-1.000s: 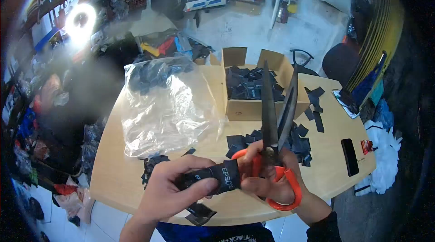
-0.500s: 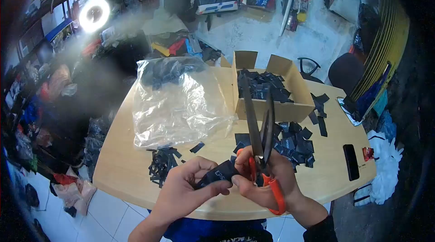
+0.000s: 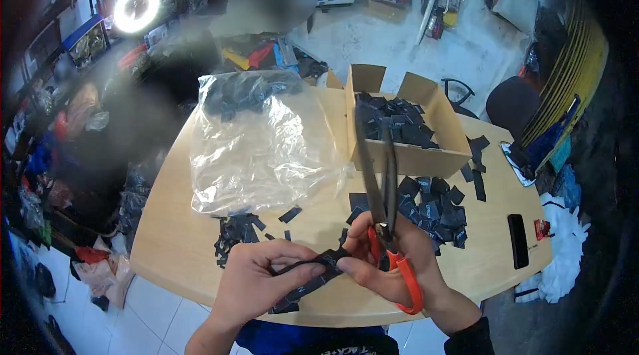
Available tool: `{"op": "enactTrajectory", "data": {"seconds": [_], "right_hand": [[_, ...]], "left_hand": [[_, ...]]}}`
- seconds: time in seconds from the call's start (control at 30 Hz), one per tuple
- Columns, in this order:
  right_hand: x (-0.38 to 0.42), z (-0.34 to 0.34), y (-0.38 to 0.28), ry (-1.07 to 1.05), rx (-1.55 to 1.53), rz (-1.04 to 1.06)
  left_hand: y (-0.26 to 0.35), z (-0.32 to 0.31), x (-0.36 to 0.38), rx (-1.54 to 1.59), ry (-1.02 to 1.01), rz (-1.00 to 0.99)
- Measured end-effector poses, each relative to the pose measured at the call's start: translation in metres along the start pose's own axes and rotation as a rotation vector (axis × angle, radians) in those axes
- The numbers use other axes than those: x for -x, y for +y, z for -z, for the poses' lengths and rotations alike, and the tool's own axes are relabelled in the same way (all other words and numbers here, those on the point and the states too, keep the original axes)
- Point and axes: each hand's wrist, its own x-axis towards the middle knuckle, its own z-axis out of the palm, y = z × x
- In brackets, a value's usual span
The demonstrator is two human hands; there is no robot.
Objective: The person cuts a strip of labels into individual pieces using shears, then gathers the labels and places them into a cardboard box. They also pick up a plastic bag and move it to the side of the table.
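Note:
My left hand [image 3: 256,278] is closed on a black fabric label strip [image 3: 307,290] with pale lettering, held over the table's near edge. Its lower end hangs below my left fingers. My right hand [image 3: 423,268] grips orange-handled scissors [image 3: 373,185], their long dark blades pointing up and away, nearly closed. The right thumb and fingertips also pinch the strip's upper end. Just beyond the right hand lies a heap of cut black labels [image 3: 436,212]. Small black scraps [image 3: 238,234] are piled beyond the left hand.
A cardboard box [image 3: 413,159] holding many black labels stands at the back of the wooden table [image 3: 180,255]. Left of it lies a clear plastic bag [image 3: 266,162] with dark pieces inside. A phone [image 3: 517,242] rests on the right, near a small red packet [image 3: 542,228].
The label between my hands was a short folded piece; now a longer strip shows and hangs lower. The scissors blades have drawn closer together. A dark rounded blurred shape has appeared at the top.

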Motion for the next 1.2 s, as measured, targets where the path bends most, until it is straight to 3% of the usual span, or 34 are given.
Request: {"op": "enactTrajectory", "data": {"seconds": [0.1,0.17,0.37,0.6,0.7,0.83,0.9,1.0,1.07,1.2], "right_hand": [[-0.003,-0.001,-0.004,-0.052,0.056,-0.146],[-0.002,-0.002,0.007,0.043,0.172,0.053],[-0.003,-0.005,0.001,0.156,-0.099,-0.07],[-0.004,-0.003,0.008,0.114,-0.076,-0.111],[-0.005,-0.004,0.012,0.115,-0.033,-0.069],[-0.007,-0.006,0.021,0.095,0.001,-0.031],[-0.008,-0.006,0.021,0.063,0.063,0.025],[-0.006,-0.009,0.015,0.092,0.025,-0.023],[-0.001,-0.006,0.006,0.14,-0.094,-0.185],[0.031,0.026,0.008,-0.111,0.087,-0.315]], "left_hand": [[0.0,-0.004,-0.003,-0.038,-0.074,0.002],[-0.005,-0.006,-0.006,-0.006,-0.066,-0.022],[-0.006,-0.001,-0.005,0.02,-0.12,0.045],[-0.008,0.01,-0.01,-0.01,-0.304,0.211],[-0.02,0.017,-0.011,-0.119,-0.339,0.173],[-0.02,0.017,-0.007,-0.047,-0.289,0.177],[-0.026,0.015,-0.007,-0.061,-0.178,0.046],[-0.011,0.015,-0.007,-0.178,-0.118,0.129],[-0.004,0.02,-0.007,-0.203,-0.107,0.131],[-0.012,0.025,-0.009,-0.072,-0.072,0.085]]}}
